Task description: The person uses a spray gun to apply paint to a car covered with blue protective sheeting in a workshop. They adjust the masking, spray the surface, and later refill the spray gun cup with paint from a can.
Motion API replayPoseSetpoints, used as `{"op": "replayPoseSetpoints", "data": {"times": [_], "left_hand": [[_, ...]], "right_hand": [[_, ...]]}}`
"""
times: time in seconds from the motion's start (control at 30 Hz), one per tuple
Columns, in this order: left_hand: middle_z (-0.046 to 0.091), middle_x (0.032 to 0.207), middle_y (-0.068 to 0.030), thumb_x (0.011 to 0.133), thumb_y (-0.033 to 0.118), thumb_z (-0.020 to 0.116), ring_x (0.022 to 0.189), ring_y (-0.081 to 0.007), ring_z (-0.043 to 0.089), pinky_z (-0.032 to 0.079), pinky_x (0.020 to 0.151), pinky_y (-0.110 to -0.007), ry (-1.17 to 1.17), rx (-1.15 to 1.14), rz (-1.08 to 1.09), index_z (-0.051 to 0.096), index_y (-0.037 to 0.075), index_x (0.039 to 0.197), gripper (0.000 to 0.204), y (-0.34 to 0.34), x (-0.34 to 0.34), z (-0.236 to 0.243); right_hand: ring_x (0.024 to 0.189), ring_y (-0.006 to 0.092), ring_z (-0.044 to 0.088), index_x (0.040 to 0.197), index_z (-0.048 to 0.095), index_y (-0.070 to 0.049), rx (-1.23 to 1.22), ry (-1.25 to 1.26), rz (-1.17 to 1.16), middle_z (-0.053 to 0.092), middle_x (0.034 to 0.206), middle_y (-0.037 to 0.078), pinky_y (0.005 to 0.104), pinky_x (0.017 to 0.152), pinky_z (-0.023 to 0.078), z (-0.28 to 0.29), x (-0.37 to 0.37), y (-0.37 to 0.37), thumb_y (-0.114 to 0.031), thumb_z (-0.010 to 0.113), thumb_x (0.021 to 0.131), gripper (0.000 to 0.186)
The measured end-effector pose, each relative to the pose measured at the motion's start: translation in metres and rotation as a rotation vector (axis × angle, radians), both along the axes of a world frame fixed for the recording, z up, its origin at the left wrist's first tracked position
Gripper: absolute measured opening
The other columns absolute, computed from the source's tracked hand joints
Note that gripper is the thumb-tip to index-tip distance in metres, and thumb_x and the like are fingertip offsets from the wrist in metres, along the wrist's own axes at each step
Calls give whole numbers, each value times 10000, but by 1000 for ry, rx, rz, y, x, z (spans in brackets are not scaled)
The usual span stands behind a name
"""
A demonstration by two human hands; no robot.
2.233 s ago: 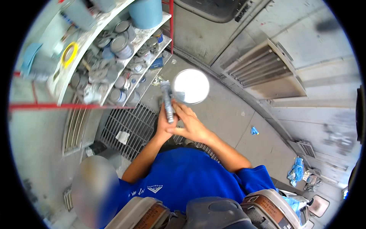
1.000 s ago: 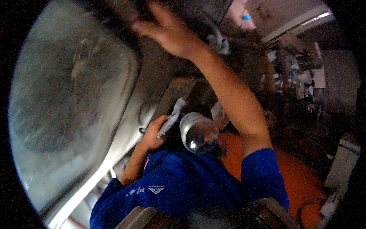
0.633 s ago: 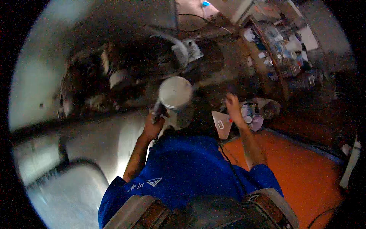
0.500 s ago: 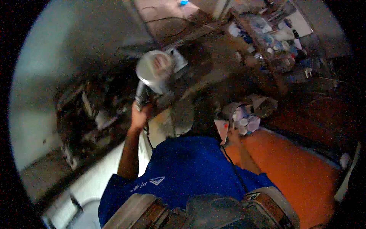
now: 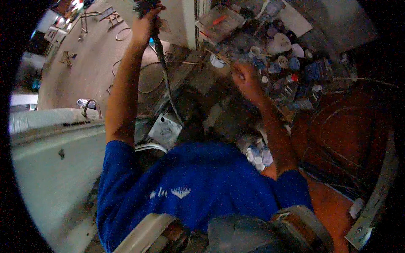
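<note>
Closest in, the grey respirator (image 5: 240, 230) bulges over the blue shirt (image 5: 215, 181) at the lower edge; its bulk could block the downward view and invite a stumble. Just past the shirt, a pale box with a dark round hole (image 5: 166, 128) sits to the left, a white curved tube (image 5: 152, 147) beside it, and a heap of small pale cups (image 5: 258, 155) lies to the right; a careless step might catch the tube or crush the cups. Farther out, the right hand (image 5: 247, 82) is beside the cluttered bench, its fingers curled inward; whether they pinch anything I cannot tell. A sideways sweep from there could tip a pale tub (image 5: 279, 44) or the metal can with the red top (image 5: 290, 90) and spill it. A hose (image 5: 166, 80), dark above and paler below, hangs from the left hand (image 5: 145, 23) toward the box; were it to snag there, a pull might jerk the wrist. The left hand's fingers are wrapped around a dark tool (image 5: 145, 5) at the upper edge, its far end cut off. Beyond, a thin cable (image 5: 145, 92) loops over the grey floor (image 5: 63, 90), where it could trip a foot
</note>
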State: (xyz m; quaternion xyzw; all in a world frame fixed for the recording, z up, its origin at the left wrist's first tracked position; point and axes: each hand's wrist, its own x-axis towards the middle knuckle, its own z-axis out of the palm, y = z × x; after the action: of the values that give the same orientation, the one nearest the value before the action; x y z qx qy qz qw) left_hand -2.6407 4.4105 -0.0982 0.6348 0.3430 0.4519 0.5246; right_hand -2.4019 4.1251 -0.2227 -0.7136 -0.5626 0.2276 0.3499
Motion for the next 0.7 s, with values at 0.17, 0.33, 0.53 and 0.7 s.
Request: {"op": "replayPoseSetpoints", "data": {"times": [0.17, 0.33, 0.53, 0.7], "left_hand": [[657, 1082, -72, 878, 161, 661, 990, -209, 597, 465, 881, -343, 310, 23, -9, 586, 35, 1204, 358, -27, 33, -105], [648, 1071, -175, 811, 44, 635, 1003, -294, 629, 471, 873, -393, 414, -212, -81, 528, 66, 1207, 410, -77, 32, -240], [638, 1054, -233, 793, 62, 633, 1000, -453, 601, 479, 830, -433, 510, -231, -35, 502, 65, 1212, 439, -104, 60, -276], [636, 1043, -242, 766, 38, 624, 1020, -465, 584, 473, 835, -448, 589, -365, 119, 498, 56, 1211, 463, -144, 95, -284]], "right_hand": [[1149, 283, 529, 1339, 524, -122, 372, 214, -77, 556, 1225, 109, 425, 994, 418, 92, 28, 87, -291, 660, 888, 501], [1188, 325, 486, 1368, 506, -148, 265, -319, 261, 491, 1279, 121, 437, 1030, 383, 70, 32, 135, -315, 736, 812, 625], [1153, 341, 502, 1386, 488, -165, -97, -347, 582, 465, 1280, 136, 429, 1019, 406, 12, 85, 188, -262, 806, 706, 758], [1044, 338, 560, 1366, 499, -157, -140, -256, 757, 484, 1221, 164, 421, 951, 458, -23, 124, 204, -225, 827, 658, 783]]}}
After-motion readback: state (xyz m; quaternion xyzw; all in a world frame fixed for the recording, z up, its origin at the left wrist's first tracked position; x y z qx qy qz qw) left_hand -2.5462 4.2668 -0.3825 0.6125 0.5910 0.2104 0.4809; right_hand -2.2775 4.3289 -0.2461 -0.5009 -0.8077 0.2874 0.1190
